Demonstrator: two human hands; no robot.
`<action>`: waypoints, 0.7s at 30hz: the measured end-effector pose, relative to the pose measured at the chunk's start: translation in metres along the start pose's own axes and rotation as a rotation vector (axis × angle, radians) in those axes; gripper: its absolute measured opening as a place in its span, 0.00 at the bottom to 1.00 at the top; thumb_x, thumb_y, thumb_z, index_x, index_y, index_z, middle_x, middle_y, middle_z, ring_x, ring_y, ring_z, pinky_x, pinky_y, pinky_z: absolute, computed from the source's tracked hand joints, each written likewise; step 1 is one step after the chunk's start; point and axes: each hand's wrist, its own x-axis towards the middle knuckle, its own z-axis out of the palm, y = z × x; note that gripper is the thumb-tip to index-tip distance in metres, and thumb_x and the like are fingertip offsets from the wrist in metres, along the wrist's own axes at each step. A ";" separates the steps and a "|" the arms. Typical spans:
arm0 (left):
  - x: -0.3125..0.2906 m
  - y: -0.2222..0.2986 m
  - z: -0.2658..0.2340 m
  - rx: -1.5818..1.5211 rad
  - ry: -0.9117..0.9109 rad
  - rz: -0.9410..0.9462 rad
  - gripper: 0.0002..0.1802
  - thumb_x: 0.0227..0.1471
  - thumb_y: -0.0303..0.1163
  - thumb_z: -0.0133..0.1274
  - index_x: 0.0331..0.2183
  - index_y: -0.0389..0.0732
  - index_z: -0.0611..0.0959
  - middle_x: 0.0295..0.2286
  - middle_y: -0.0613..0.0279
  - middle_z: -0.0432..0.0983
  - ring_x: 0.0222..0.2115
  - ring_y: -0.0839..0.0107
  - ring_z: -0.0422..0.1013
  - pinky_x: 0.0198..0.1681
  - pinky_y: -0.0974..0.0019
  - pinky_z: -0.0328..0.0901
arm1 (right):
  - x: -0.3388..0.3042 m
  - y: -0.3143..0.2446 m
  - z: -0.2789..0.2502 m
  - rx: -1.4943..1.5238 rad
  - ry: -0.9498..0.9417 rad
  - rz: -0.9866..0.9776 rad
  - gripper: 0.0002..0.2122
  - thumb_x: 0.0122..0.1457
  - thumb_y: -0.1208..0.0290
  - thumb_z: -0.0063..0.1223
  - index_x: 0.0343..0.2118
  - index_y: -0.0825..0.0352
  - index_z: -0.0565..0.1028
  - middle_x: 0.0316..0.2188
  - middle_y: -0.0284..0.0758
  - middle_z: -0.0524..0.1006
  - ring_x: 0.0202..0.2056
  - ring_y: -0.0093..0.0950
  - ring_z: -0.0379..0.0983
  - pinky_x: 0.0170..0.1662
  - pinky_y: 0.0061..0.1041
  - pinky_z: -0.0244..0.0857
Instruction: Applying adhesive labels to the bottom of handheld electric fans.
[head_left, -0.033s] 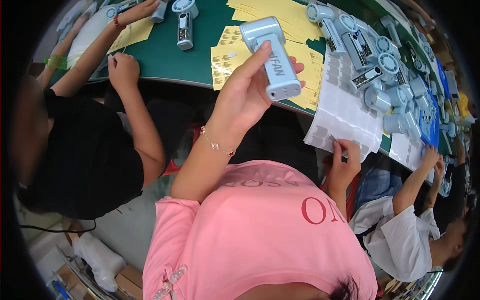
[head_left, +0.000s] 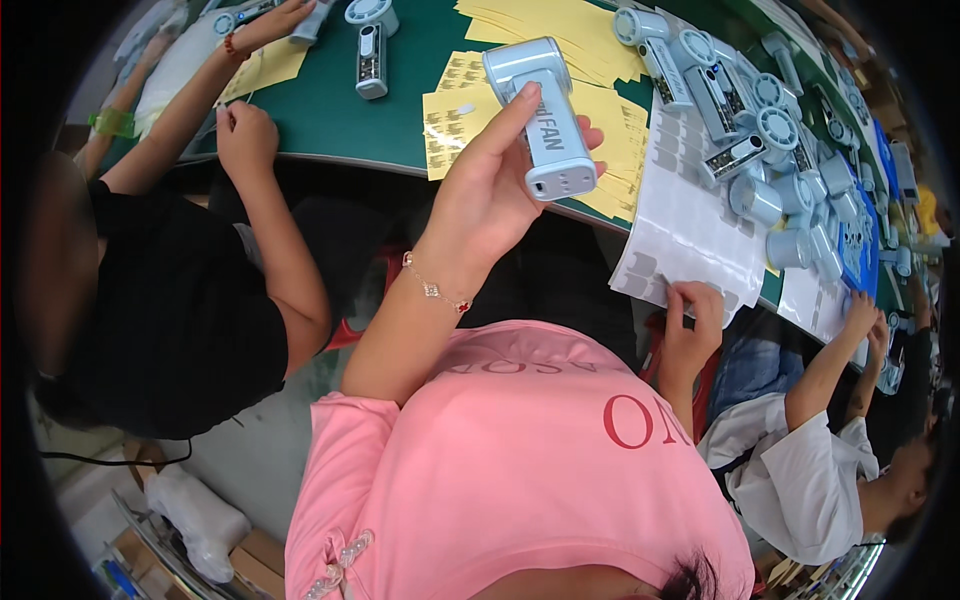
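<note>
Raised over the table edge is a light-blue handheld fan (head_left: 558, 130), with my left hand (head_left: 480, 195) closed round it. My left thumb lies along the handle; the fan's barrel-shaped head points away from me and its flat base towards me. At the near edge of a white sheet of grey stickers (head_left: 690, 200), my right hand (head_left: 697, 318) is closed, thumb and forefinger pinched at the sheet's edge. Whether a loose sticker is between those fingertips is too small to tell.
Several light-blue fans (head_left: 760, 120) are heaped on the green table (head_left: 410, 130) at the right, beside a blue tray (head_left: 858, 240). Yellow printed sheets (head_left: 600, 60) lie ahead. Another fan (head_left: 371, 50) stands left. Co-workers sit on both sides, a dark sleeve (head_left: 180, 300) and a white sleeve (head_left: 790, 490).
The fan in my left hand has tilted slightly, its base shifting a little left. My right fingers have moved slightly at the sheet's edge.
</note>
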 end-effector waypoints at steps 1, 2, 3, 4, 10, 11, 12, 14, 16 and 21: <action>0.003 -0.003 -0.008 -0.066 -0.014 -0.030 0.24 0.54 0.41 0.44 0.43 0.30 0.68 0.36 0.53 0.69 0.38 0.66 0.68 0.37 0.64 0.67 | 0.003 -0.011 -0.008 -0.003 -0.011 -0.006 0.06 0.43 0.86 0.54 0.24 0.70 0.72 0.28 0.37 0.72 0.29 0.30 0.68 0.33 0.23 0.62; 0.004 -0.003 -0.013 -0.133 -0.023 -0.059 0.24 0.53 0.41 0.45 0.43 0.29 0.69 0.33 0.56 0.70 0.34 0.69 0.69 0.33 0.68 0.67 | 0.004 -0.021 -0.015 -0.002 -0.027 -0.012 0.06 0.43 0.86 0.54 0.24 0.70 0.72 0.29 0.38 0.72 0.29 0.29 0.68 0.33 0.22 0.62; 0.004 -0.002 -0.013 -0.132 -0.018 -0.052 0.24 0.53 0.41 0.45 0.43 0.29 0.69 0.33 0.56 0.70 0.34 0.69 0.69 0.33 0.68 0.67 | 0.007 -0.031 -0.022 0.062 -0.046 -0.010 0.06 0.44 0.88 0.53 0.25 0.71 0.72 0.30 0.37 0.71 0.30 0.26 0.69 0.32 0.18 0.63; 0.004 -0.004 -0.011 -0.146 0.014 -0.068 0.24 0.52 0.40 0.46 0.42 0.29 0.69 0.31 0.58 0.69 0.31 0.70 0.68 0.31 0.69 0.66 | 0.004 -0.032 -0.026 0.340 -0.126 0.132 0.06 0.45 0.88 0.52 0.27 0.72 0.71 0.30 0.37 0.71 0.30 0.24 0.69 0.32 0.17 0.63; 0.005 -0.015 0.001 -0.177 0.133 -0.071 0.15 0.50 0.38 0.49 0.36 0.37 0.72 0.28 0.57 0.71 0.27 0.68 0.70 0.28 0.67 0.66 | 0.054 -0.099 -0.022 0.923 -0.607 0.297 0.06 0.47 0.86 0.53 0.29 0.75 0.71 0.28 0.34 0.71 0.29 0.19 0.69 0.33 0.15 0.64; 0.004 -0.015 0.003 -0.176 0.139 -0.068 0.15 0.50 0.38 0.49 0.36 0.37 0.72 0.28 0.57 0.71 0.27 0.68 0.70 0.28 0.67 0.66 | 0.062 -0.109 -0.020 0.907 -0.626 0.207 0.06 0.46 0.86 0.54 0.28 0.75 0.71 0.28 0.33 0.71 0.29 0.19 0.69 0.33 0.15 0.64; 0.003 -0.014 0.005 -0.172 0.160 -0.090 0.15 0.50 0.38 0.49 0.37 0.37 0.72 0.28 0.57 0.72 0.27 0.68 0.70 0.28 0.67 0.66 | 0.068 -0.115 -0.016 0.870 -0.584 0.169 0.05 0.45 0.85 0.55 0.26 0.74 0.71 0.26 0.33 0.72 0.28 0.19 0.69 0.31 0.15 0.64; 0.000 -0.012 0.003 -0.158 0.154 -0.124 0.16 0.50 0.37 0.50 0.37 0.37 0.71 0.26 0.57 0.72 0.26 0.68 0.71 0.29 0.68 0.67 | 0.075 -0.122 -0.007 0.764 -0.467 0.067 0.05 0.45 0.84 0.56 0.26 0.72 0.72 0.24 0.33 0.72 0.25 0.20 0.70 0.29 0.16 0.65; -0.006 -0.010 0.006 -0.117 0.161 -0.083 0.16 0.50 0.37 0.50 0.37 0.36 0.71 0.26 0.57 0.72 0.26 0.68 0.71 0.29 0.68 0.67 | 0.080 -0.128 -0.003 0.750 -0.460 0.051 0.05 0.46 0.83 0.56 0.26 0.72 0.72 0.23 0.33 0.72 0.23 0.21 0.71 0.28 0.16 0.65; -0.009 -0.006 0.005 -0.110 0.128 -0.085 0.17 0.51 0.38 0.48 0.39 0.36 0.70 0.26 0.56 0.72 0.26 0.69 0.70 0.30 0.68 0.68 | 0.086 -0.133 0.002 0.685 -0.409 -0.069 0.04 0.47 0.83 0.55 0.27 0.72 0.72 0.23 0.34 0.72 0.24 0.22 0.72 0.28 0.16 0.68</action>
